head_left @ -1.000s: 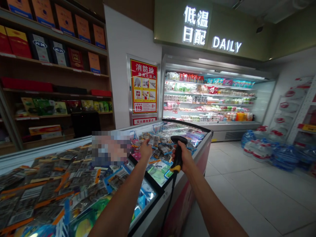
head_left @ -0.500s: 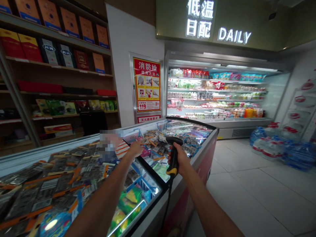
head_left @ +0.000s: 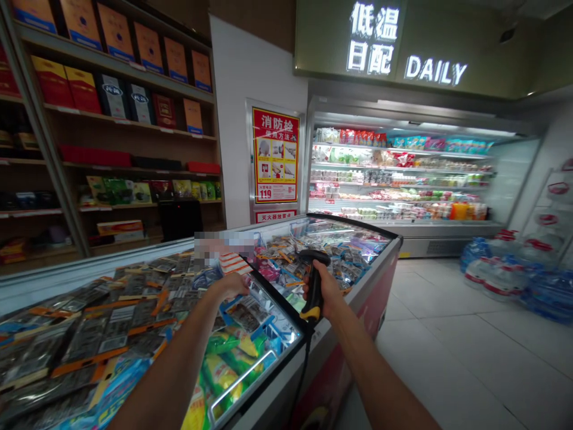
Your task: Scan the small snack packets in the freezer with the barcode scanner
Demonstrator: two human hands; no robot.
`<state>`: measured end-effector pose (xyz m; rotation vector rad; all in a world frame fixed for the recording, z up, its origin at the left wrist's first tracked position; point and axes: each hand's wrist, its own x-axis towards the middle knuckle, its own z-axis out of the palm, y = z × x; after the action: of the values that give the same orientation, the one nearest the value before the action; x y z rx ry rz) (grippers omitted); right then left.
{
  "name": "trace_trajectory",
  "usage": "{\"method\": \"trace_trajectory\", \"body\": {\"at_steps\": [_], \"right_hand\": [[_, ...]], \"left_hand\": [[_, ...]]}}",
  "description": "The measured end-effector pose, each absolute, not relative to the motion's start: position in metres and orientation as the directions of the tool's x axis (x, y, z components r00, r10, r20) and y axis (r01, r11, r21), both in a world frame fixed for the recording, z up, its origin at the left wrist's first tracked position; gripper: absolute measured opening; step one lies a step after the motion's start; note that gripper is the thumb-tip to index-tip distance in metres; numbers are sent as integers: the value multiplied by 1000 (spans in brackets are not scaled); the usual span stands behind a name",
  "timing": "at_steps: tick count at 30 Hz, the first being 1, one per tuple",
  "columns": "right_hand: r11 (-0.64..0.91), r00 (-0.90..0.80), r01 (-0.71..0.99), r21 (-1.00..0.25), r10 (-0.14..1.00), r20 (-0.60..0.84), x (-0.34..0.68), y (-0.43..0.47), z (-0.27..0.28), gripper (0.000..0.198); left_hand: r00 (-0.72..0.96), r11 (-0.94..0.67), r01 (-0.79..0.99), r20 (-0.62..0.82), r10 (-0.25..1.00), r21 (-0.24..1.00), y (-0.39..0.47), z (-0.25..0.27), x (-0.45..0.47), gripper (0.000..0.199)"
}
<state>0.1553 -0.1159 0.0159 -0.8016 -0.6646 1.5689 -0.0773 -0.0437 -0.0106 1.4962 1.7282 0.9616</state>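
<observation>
- One hand-held scanner (head_left: pixel 315 286), black with a yellow base, sits in the right-hand grip.
- Right hand (head_left: pixel 326 291): fingers wrapped around the handle, closed as far as the handle allows. The scanner head projects above the grip.
- Cord (head_left: pixel 306 355): hangs from the base of the scanner, below the grip.
- Left hand (head_left: pixel 231 286): located left of the scanner grip, above the freezer glass. Fingers point toward the scanner side; how far they are open, and whether they touch the glass, cannot be told.
- Freezer (head_left: pixel 381 280): extends beneath both hands and beyond the grip. A black bar (head_left: pixel 285 303) crosses its top between the two hands.
- Flat packets (head_left: pixel 119 316): spread inside the freezer, left of the left hand; more lie beyond the scanner.
- Green and yellow bags (head_left: pixel 226 373): inside the freezer, on the near side of the left hand.
- Poster (head_left: pixel 275 158): on the wall beyond the grip, slightly left.
- Display fridge (head_left: pixel 430 230): beyond the grip, to the right.
- Water bottles (head_left: pixel 492 272): on the floor, well right of the grip.
</observation>
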Motion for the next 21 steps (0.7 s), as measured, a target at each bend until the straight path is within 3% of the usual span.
{"method": "trace_trajectory", "body": {"at_steps": [2, 4, 7, 12, 16, 21], "right_hand": [[-147, -68, -600, -787, 989, -133, 157, -117, 17, 24], [-146, -71, -611, -778, 989, -130, 159, -118, 20, 25], [-153, -117, -650, -744, 988, -101, 159, -119, 26, 26], [-193, -227, -704, -683, 973, -41, 151, -122, 36, 27], [-227, -282, -705, -672, 959, -28, 145, -123, 40, 27], [-258, -319, -680, -686, 947, -39, 141, -124, 41, 26]], "left_hand": [[-34, 125, 522, -125, 992, 844, -46, -8, -79, 11], [-47, 133, 396, -124, 991, 909, -47, -5, -78, 7], [-227, 76, 80, -56, 972, 994, -45, -2, -66, 8], [-458, -116, -270, -21, 889, 956, -33, -10, -26, 12], [-482, -214, -293, 50, 875, 932, -26, -20, -6, 13], [-522, -236, -143, 129, 843, 961, -20, -27, -5, 11]]}}
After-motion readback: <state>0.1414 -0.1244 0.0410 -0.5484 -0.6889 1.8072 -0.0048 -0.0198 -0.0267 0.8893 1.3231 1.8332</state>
